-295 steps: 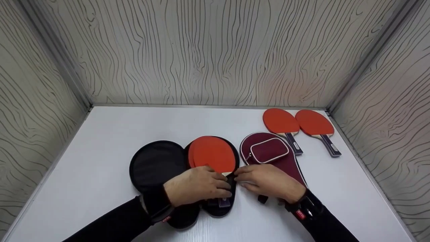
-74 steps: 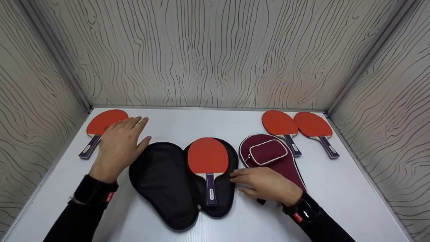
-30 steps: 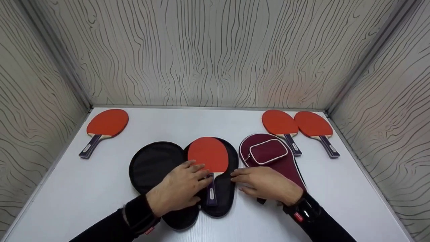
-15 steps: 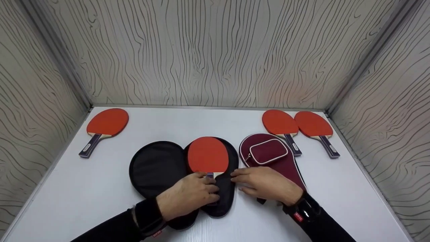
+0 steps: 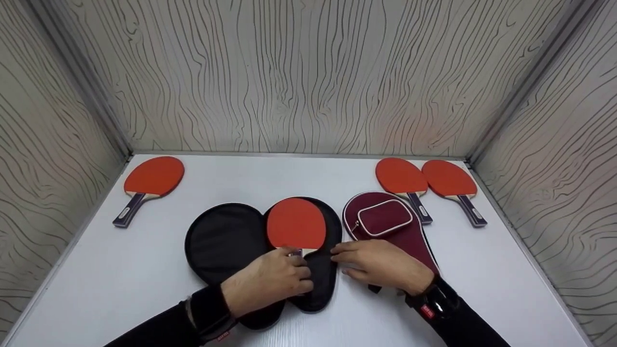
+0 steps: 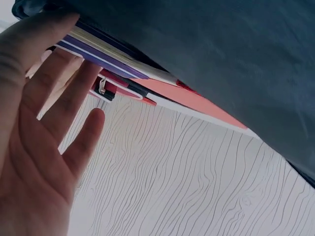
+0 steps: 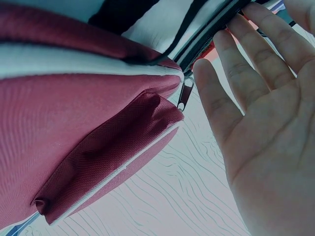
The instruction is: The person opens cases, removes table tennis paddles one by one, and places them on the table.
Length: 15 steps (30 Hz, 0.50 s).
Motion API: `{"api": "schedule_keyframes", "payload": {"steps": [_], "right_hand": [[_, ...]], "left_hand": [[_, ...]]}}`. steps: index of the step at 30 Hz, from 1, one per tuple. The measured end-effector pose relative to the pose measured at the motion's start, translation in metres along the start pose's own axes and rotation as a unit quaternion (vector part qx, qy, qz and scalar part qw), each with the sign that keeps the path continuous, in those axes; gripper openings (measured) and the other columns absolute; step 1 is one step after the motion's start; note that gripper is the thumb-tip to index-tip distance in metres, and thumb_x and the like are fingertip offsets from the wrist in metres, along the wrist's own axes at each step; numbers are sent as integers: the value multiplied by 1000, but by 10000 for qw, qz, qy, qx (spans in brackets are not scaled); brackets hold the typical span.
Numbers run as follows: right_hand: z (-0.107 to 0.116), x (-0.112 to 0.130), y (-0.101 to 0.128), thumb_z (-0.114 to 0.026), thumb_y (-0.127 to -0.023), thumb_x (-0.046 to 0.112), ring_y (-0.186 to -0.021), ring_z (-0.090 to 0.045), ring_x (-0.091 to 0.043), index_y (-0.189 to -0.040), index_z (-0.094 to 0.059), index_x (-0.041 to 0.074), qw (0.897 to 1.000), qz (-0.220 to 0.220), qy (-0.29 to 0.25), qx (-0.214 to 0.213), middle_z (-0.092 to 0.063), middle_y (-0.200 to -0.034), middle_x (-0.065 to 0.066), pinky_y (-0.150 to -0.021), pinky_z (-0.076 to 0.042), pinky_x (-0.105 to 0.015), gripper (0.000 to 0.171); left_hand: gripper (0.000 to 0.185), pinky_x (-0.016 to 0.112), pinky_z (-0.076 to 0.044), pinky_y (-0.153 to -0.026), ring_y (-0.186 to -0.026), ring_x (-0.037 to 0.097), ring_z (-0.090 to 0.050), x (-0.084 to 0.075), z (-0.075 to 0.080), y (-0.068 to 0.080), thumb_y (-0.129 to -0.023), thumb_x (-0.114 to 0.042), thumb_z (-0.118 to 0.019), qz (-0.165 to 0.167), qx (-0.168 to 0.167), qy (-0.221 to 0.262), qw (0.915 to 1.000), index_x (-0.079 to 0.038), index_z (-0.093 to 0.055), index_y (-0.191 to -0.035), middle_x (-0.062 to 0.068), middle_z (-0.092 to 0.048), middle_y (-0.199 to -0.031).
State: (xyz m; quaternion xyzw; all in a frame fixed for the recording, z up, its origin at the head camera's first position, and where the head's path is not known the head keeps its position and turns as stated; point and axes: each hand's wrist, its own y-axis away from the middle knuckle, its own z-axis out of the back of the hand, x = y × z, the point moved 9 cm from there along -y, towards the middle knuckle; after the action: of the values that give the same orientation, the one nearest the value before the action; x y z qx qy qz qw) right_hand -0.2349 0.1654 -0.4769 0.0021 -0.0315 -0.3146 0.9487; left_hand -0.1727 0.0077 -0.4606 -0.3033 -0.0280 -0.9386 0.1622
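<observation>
A black table tennis paddle case (image 5: 224, 241) lies unfolded in the head view. On its right half rests a red-faced table tennis paddle (image 5: 296, 224). My left hand (image 5: 270, 279) grips this paddle by its handle, which is mostly covered there. In the left wrist view the thumb and fingers sit at the purple handle (image 6: 106, 58), and the black lining fills the upper part. My right hand (image 5: 383, 260) touches the case's right edge with extended fingertips. Below its palm is the maroon paddle case (image 5: 385, 217) with white piping and a small zipped pocket.
One red paddle (image 5: 154, 176) lies at the table's back left. Two more, a nearer paddle (image 5: 401, 174) and a far-right paddle (image 5: 449, 178), lie side by side at the back right. Wood-patterned walls (image 5: 299, 72) enclose the white table (image 5: 241, 178) at the back and sides.
One of the two paddles in the black case went to the back left. My left hand then returned and took the other's handle, shifting it slightly left. The right hand stayed put.
</observation>
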Motion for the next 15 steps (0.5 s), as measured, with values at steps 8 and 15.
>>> {"api": "schedule_keyframes", "payload": {"steps": [8,15], "right_hand": [[0,1,-1,-73,-115,23,-148,-75,-16,-147,-83,19,10000,25,73,13,-81,-154,2,-119,-66,-40,34],[1,1,0,-72,-115,23,-147,-75,-16,-148,-82,18,10000,54,38,-36,-81,-154,1,-118,-66,-40,35]], "left_hand": [[17,25,-62,-100,-115,6,-77,11,10,2,-107,-24,-81,122,-84,-121,9998,-37,-73,-115,-20,-81,-118],[15,24,-65,-101,-112,7,-77,28,28,4,-106,-21,-83,520,-825,-247,9949,-30,-72,-111,-16,-80,-111]]}}
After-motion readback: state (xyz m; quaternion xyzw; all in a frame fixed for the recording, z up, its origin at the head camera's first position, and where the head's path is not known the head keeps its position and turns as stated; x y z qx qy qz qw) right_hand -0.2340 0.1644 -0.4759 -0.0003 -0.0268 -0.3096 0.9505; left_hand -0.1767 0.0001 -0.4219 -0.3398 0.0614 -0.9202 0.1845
